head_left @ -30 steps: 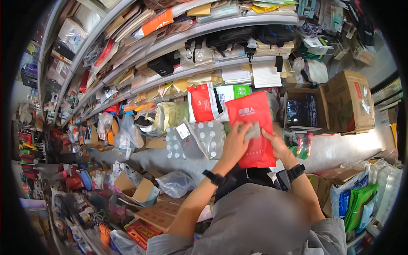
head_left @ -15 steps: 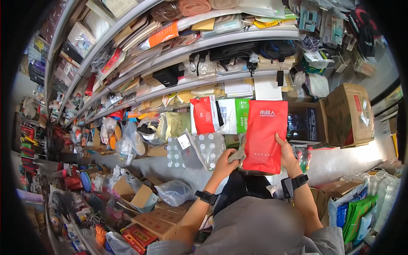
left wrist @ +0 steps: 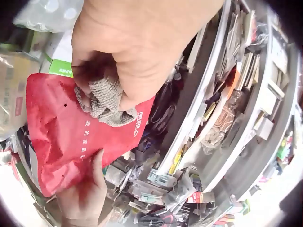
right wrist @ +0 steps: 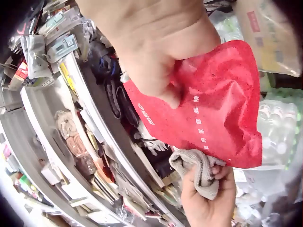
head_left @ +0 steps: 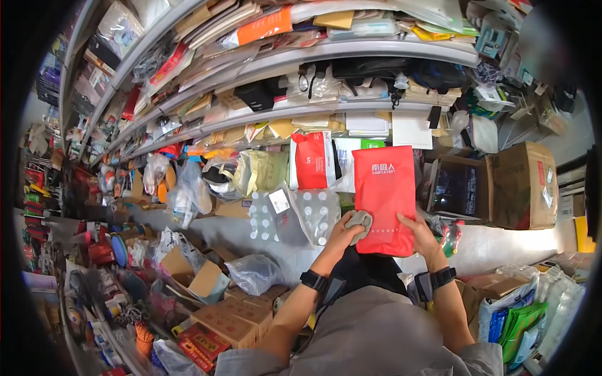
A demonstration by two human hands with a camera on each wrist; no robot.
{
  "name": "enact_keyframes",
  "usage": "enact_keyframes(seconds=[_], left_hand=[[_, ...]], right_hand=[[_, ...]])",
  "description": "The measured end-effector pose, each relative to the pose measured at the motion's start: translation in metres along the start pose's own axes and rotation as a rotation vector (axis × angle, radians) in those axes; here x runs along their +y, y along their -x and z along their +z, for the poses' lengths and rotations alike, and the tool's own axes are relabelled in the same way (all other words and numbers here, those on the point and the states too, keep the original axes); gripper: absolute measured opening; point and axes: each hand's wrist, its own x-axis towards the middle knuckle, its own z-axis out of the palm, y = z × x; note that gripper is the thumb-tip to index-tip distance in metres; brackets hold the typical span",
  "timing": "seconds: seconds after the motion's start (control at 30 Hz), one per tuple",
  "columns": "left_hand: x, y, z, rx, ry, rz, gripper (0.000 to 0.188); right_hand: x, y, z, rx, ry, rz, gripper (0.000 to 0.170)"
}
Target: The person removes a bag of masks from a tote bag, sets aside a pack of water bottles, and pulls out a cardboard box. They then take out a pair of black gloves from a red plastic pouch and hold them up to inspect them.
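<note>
Presently before the torso: one red pouch [head_left: 384, 191], likely light, slick, best edge-held; fingers of my right hand [head_left: 424, 238] pinch its side, my left hand's [head_left: 340, 235] curl round soft grey cloth [head_left: 360, 219].

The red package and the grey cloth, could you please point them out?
Red package [head_left: 384, 194]: head view, middle of its front.
Grey cloth [left wrist: 108, 100]: left wrist view, its bunched middle.

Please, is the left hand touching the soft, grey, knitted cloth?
Touching. In the left wrist view, the left hand pinches the bunched grey knitted cloth between thumb and fingers.
</note>
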Motion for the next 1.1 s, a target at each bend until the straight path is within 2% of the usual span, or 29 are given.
enact_keyframes(seconds=[0.07,0.17,0.2,0.27,0.3,0.37,0.4,0.47,0.5,0.6,0.63,0.67,0.7,0.77,0.8,0.83,0.87,0.9,0.97,1.0,1.1], left_hand=[[0.003,-0.002,-0.006,0.038,-0.063,-0.018,0.061],[0.000,-0.008,-0.022,0.103,-0.158,-0.002,0.053],[-0.004,-0.010,-0.033,0.125,-0.181,0.107,0.058],[-0.007,-0.012,-0.063,0.224,-0.054,0.057,0.052],[0.002,-0.006,-0.076,0.307,-0.045,-0.021,0.044],[-0.025,-0.021,-0.129,0.456,-0.124,-0.044,0.039],[-0.015,-0.020,-0.142,0.448,-0.102,-0.051,0.037],[0.008,-0.034,-0.161,0.497,-0.098,-0.139,0.039],[0.007,-0.048,-0.169,0.614,-0.224,-0.121,0.046],[0.033,-0.102,-0.191,0.521,-0.385,-0.174,0.054],[0.025,-0.132,-0.209,0.564,-0.526,-0.113,0.056],[0.012,-0.164,-0.228,0.601,-0.666,-0.049,0.059],[0.010,-0.188,-0.237,0.593,-0.668,-0.055,0.059],[0.007,-0.227,-0.250,0.597,-0.698,0.022,0.071],[0.006,-0.242,-0.255,0.586,-0.701,0.014,0.071],[0.004,-0.255,-0.259,0.648,-0.803,0.050,0.078],[0.001,-0.268,-0.262,0.707,-0.905,0.086,0.085],[-0.013,-0.287,-0.274,0.705,-0.858,0.102,0.096],[-0.042,-0.324,-0.310,0.480,-0.605,-0.111,0.095],[-0.033,-0.318,-0.303,0.524,-0.623,-0.055,0.091],[-0.010,-0.314,-0.297,0.508,-0.627,-0.141,0.074]], right_hand=[[0.019,-0.012,-0.005,0.008,0.095,-0.045,0.034],[0.046,-0.036,-0.016,0.135,0.168,-0.096,0.029],[0.050,-0.044,-0.016,0.174,0.198,-0.128,0.028],[0.057,-0.061,-0.024,0.223,0.231,-0.173,0.025],[0.062,-0.070,-0.033,0.229,0.233,-0.162,0.025],[0.069,-0.087,-0.047,0.284,0.247,-0.196,0.026],[0.069,-0.094,-0.049,0.317,0.237,-0.162,0.027],[0.073,-0.107,-0.049,0.346,0.230,-0.138,0.027],[0.076,-0.113,-0.048,0.374,0.223,-0.122,0.027],[0.088,-0.132,-0.044,0.407,0.238,-0.139,0.030],[0.080,-0.130,-0.021,0.414,0.238,-0.134,0.030],[0.062,-0.120,0.024,0.478,0.355,-0.195,0.025],[0.053,-0.118,0.048,0.541,0.473,-0.256,0.021],[0.062,-0.125,0.042,0.592,0.476,-0.210,0.019],[0.068,-0.127,0.037,0.633,0.481,-0.167,0.016],[0.076,-0.129,0.030,0.648,0.478,-0.161,0.016],[0.085,-0.130,0.018,0.659,0.397,-0.154,0.015],[0.094,-0.131,0.007,0.670,0.315,-0.148,0.014],[0.113,-0.129,-0.024,0.653,0.289,-0.162,0.014],[0.120,-0.127,-0.032,0.621,0.265,-0.183,0.014],[0.120,-0.119,-0.023,0.656,0.297,-0.238,0.014]])
